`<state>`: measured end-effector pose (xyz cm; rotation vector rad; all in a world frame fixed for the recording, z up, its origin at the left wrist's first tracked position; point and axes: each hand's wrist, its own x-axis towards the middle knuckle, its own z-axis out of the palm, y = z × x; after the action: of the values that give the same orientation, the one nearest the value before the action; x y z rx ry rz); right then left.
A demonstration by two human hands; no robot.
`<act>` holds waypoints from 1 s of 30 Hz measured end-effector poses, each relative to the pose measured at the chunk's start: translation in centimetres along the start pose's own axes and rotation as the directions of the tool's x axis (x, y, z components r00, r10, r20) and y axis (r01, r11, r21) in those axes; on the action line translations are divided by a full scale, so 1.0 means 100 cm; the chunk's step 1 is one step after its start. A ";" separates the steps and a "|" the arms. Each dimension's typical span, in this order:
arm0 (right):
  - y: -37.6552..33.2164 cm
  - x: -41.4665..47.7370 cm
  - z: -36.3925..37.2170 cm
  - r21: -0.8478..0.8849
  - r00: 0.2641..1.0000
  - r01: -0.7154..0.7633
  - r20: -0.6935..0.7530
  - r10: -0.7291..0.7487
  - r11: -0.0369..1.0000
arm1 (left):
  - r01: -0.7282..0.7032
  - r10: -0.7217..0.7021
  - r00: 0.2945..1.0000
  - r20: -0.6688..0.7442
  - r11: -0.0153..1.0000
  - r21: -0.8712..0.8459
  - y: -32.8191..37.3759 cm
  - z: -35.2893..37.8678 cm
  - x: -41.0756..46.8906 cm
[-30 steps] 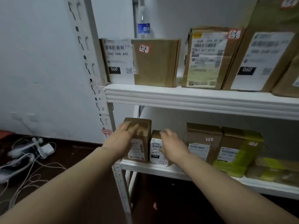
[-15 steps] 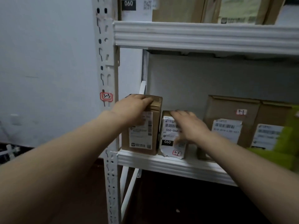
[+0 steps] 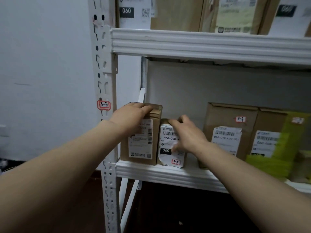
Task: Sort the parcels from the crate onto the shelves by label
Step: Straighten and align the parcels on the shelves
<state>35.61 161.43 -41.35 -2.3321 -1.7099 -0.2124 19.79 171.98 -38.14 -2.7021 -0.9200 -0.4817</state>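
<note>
Risk: gripped tall box (image 3: 141,143) with left hand (image 3: 133,118), 060 parcel (image 3: 168,148) with right hand (image 3: 187,134), centre frame; could have toppled off shelf (image 3: 168,174) if tugged.

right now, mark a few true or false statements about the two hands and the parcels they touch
1. The left hand holds the tall brown parcel by its top. True.
2. The small parcel under the right hand is marked 010. False: its black tag reads 060.
3. Both parcels stand on the upper shelf. False: they stand on the lower shelf.
4. A red 3-3 sticker sits on the shelf post. True.
</note>
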 end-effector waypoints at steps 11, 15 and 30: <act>-0.008 -0.003 0.007 -0.035 0.997 -0.004 -0.074 0.001 0.999 | 0.031 -0.024 0.995 0.093 0.996 -0.079 -0.001 -0.013 -0.003; -0.014 -0.006 0.005 -0.236 0.993 -0.034 -0.121 0.005 0.971 | 0.119 -0.076 0.976 0.205 0.971 -0.209 0.006 -0.027 -0.005; 0.137 -0.116 -0.049 0.579 0.464 0.061 -0.738 0.490 0.813 | -0.176 0.158 0.984 -0.082 0.930 -0.322 0.159 -0.055 0.057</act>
<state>45.31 145.52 -41.07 -1.5057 -0.7544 -0.6466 32.75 160.96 -32.92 -3.0127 -0.6326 -0.7252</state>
